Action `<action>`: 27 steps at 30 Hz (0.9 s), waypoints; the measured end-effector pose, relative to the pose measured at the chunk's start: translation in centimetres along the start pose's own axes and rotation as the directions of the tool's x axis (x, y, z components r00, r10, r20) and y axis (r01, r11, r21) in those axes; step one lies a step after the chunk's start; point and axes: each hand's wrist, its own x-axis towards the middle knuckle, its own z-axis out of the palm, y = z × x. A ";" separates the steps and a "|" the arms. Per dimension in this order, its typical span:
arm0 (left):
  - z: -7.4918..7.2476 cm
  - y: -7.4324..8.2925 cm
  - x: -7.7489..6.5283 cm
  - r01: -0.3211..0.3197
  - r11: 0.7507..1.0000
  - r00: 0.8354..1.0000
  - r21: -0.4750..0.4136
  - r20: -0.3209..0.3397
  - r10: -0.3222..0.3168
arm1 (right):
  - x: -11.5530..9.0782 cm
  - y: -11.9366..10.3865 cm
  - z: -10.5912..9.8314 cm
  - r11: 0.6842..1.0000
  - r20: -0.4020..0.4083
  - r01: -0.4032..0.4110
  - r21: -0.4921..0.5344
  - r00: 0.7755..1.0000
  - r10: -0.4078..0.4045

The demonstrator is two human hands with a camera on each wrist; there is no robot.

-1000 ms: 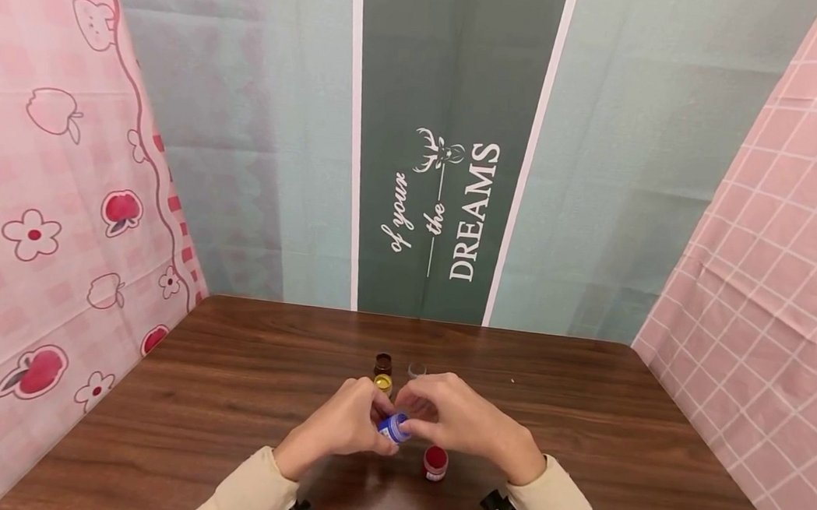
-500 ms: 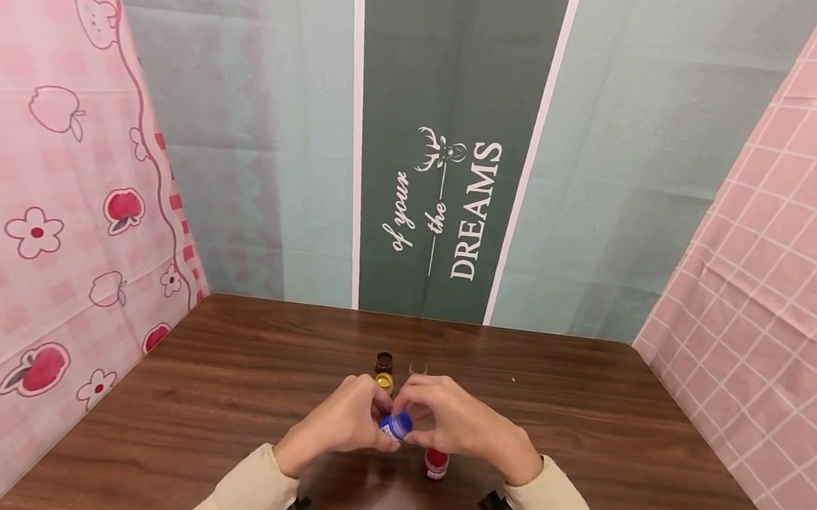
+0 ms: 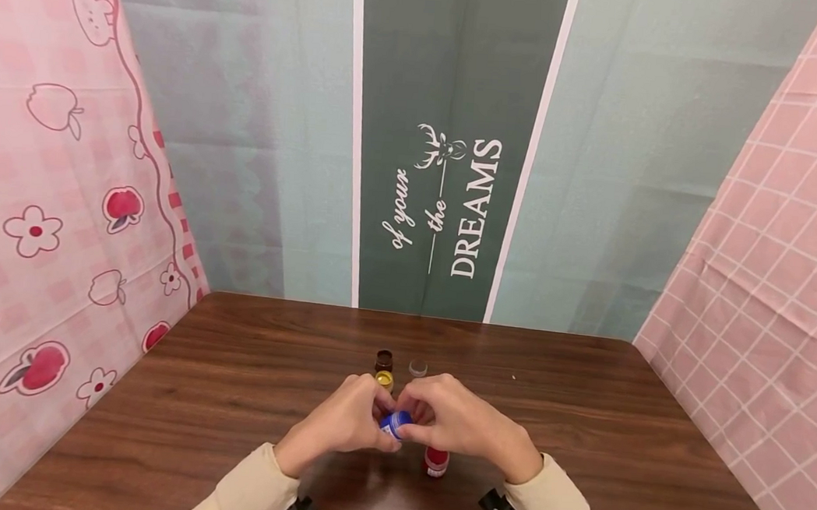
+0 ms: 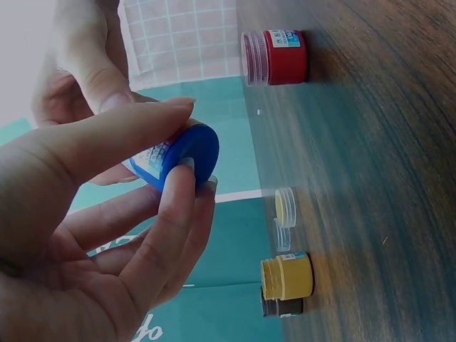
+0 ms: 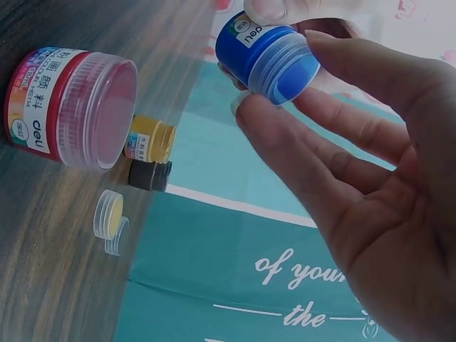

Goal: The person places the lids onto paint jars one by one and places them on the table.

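Observation:
A small blue paint jar [image 5: 235,46] with a white label is held tilted above the table. In the left wrist view, my left hand [image 4: 114,214] grips its body, with the thumb on one side and fingers around the base. My right hand [image 3: 465,414] comes in from the other side. Its thumb and fingertip pinch the ribbed clear lid [image 5: 267,64] at the mouth end of the jar. Below the hands stands a red paint jar [image 3: 435,464], its clear lid on.
Farther back on the brown wooden table [image 3: 268,371] stand an uncapped yellow paint jar [image 3: 384,381] and a dark paint jar [image 3: 384,360]. To their right lie loose clear lids [image 3: 418,368], one yellow inside [image 5: 108,214]. Curtains hang behind and at both sides.
Half a second ago the right thumb was lower and the jar's mouth end showed more. Now the thumb is back up against the lid. The left hand keeps its grip on the jar.

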 end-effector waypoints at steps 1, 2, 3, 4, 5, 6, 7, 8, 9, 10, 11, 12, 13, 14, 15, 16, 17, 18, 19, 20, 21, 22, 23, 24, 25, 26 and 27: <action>0.0 0.0 0.0 0.000 1.000 1.000 -0.003 0.002 0.000 | 0.0 0.0 0.0 1.000 -0.002 -0.005 -0.009 1.000 0.005; 0.0 0.0 0.0 -0.002 1.000 1.000 -0.003 0.003 0.002 | 0.0 0.0 0.0 1.000 -0.004 -0.008 -0.016 1.000 0.008; 0.1 0.0 0.0 -0.003 1.000 1.000 -0.003 0.005 0.003 | 0.0 0.0 0.0 1.000 -0.004 -0.010 -0.023 1.000 0.010; 0.1 0.0 0.0 -0.004 1.000 1.000 -0.002 0.006 0.004 | 0.0 0.0 0.0 0.999 -0.004 -0.008 -0.031 1.000 0.008; 0.1 0.0 0.0 -0.005 1.000 1.000 -0.002 0.005 0.005 | 0.0 0.1 0.0 0.999 -0.004 -0.007 -0.034 1.000 0.007; 0.1 0.0 0.0 -0.006 1.000 1.000 -0.002 0.005 0.006 | 0.0 0.1 0.0 0.999 -0.003 -0.004 -0.036 1.000 0.004; 0.1 0.0 0.0 -0.004 1.000 1.000 -0.003 0.005 0.004 | -0.1 0.1 0.0 0.999 -0.005 0.000 -0.036 1.000 0.000; 0.1 0.0 0.0 -0.003 1.000 1.000 -0.004 0.004 0.003 | -0.1 0.1 -0.1 0.999 -0.007 0.003 -0.036 1.000 -0.004; 0.1 -0.1 0.0 0.000 1.000 1.000 -0.007 0.006 0.000 | -0.1 0.1 -0.1 0.999 -0.010 0.010 -0.038 1.000 -0.010; 0.1 0.0 0.0 0.002 1.000 1.000 -0.009 0.006 -0.002 | -0.1 0.1 -0.2 0.999 -0.015 0.016 -0.040 1.000 -0.016; 0.1 0.0 0.0 0.005 1.000 1.000 -0.012 0.008 -0.005 | -0.2 0.1 -0.2 0.999 -0.018 0.021 -0.044 1.000 -0.021; 0.0 0.0 0.0 0.008 1.000 1.000 -0.015 0.011 -0.007 | -0.2 0.1 -0.3 0.998 -0.023 0.027 -0.049 0.999 -0.028; 0.0 0.0 0.0 0.010 1.000 1.000 -0.017 0.012 -0.010 | -0.2 0.1 -0.4 0.998 -0.024 0.028 -0.049 0.999 -0.029; 0.0 0.0 0.0 0.012 1.000 1.000 -0.018 0.014 -0.012 | -0.2 0.0 -0.5 0.998 -0.023 0.027 -0.048 0.999 -0.028; -0.1 0.1 0.1 0.014 1.000 1.000 -0.017 0.016 -0.014 | -0.2 -0.1 -0.5 0.999 -0.017 0.022 -0.041 1.000 -0.023; -0.1 0.1 0.1 0.014 1.000 1.000 -0.016 0.016 -0.014 | -0.2 -0.1 -0.6 0.999 -0.012 0.018 -0.036 1.000 -0.019; -0.1 0.1 0.1 0.015 1.000 1.000 -0.014 0.014 -0.015 | -0.2 -0.1 -0.6 1.000 -0.007 0.014 -0.028 1.000 -0.014; -0.1 0.1 0.1 0.015 1.000 1.000 -0.011 0.011 -0.015 | -0.2 -0.2 -0.6 1.000 -0.002 0.008 -0.019 1.000 -0.008; -0.1 0.1 0.1 0.015 1.000 1.000 -0.008 0.009 -0.015 | -0.3 -0.2 -0.6 1.000 0.005 0.001 -0.008 1.000 -0.001; -0.1 0.1 0.1 0.014 1.000 1.000 -0.005 0.006 -0.014 | -0.3 -0.2 -0.6 1.000 0.009 -0.002 -0.001 1.000 0.002; 0.0 0.1 0.1 0.013 1.000 1.000 -0.001 0.003 -0.013 | -0.3 -0.2 -0.6 1.000 0.012 0.000 0.003 1.000 0.000; 0.0 0.1 0.1 0.012 1.000 1.000 0.002 0.001 -0.012 | -0.3 -0.2 -0.5 1.000 0.012 0.010 0.003 1.000 -0.010; 0.0 0.0 0.1 0.011 1.000 1.000 0.005 -0.001 -0.011 | -0.4 -0.2 -0.5 1.000 0.013 0.018 0.005 1.000 -0.018; 0.0 0.0 0.1 0.009 1.000 1.000 0.005 -0.001 -0.009 | -0.4 -0.2 -0.5 1.000 0.010 0.029 -0.004 1.000 -0.029; 0.0 0.0 0.1 0.010 1.000 1.000 0.005 0.001 -0.010 | -0.4 -0.2 -0.4 0.999 0.008 0.044 -0.006 0.999 -0.044; 0.0 0.0 0.0 0.011 1.000 1.000 0.003 0.002 -0.011 | -0.3 -0.2 -0.4 0.998 0.007 0.056 -0.001 0.998 -0.056; 0.0 -0.1 0.0 0.012 1.000 1.000 0.000 0.005 -0.012 | -0.3 -0.2 -0.3 0.998 0.005 0.069 0.001 0.998 -0.069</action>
